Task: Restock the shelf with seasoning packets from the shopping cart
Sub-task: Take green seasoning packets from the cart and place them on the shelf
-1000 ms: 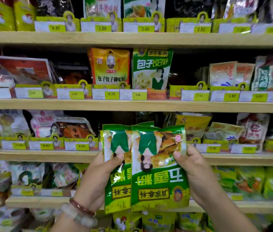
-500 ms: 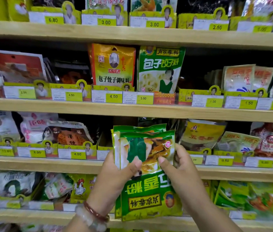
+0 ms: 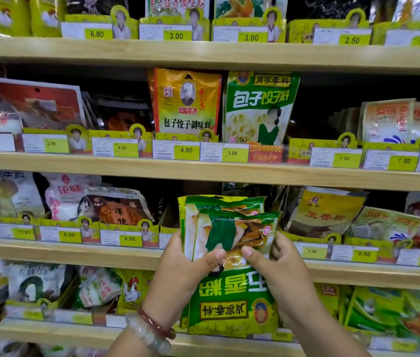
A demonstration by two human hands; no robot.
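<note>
I hold a small stack of green and yellow seasoning packets point(image 3: 232, 284), upside down, in front of the third shelf point(image 3: 75, 252). My left hand point(image 3: 178, 271) grips the stack's left edge, thumb pressed on the front packet. Gripping the right edge is my right hand point(image 3: 281, 269), its thumb meeting the left thumb near the packet's middle. The packets' tops reach up level with a dark gap point(image 3: 175, 202) in that shelf's row of goods. The shopping cart is out of view.
Wooden shelves hold rows of seasoning packets behind yellow price-tag holders. A yellow five-spice packet point(image 3: 322, 212) leans just right of the stack, and an orange packet point(image 3: 118, 207) lies to its left. Taller yellow point(image 3: 185, 101) and green point(image 3: 260, 106) packets stand one shelf above.
The two fanned-out packets have been squared into one stack, my thumbs sliding together. The stack has moved up and closer to the third shelf's gap.
</note>
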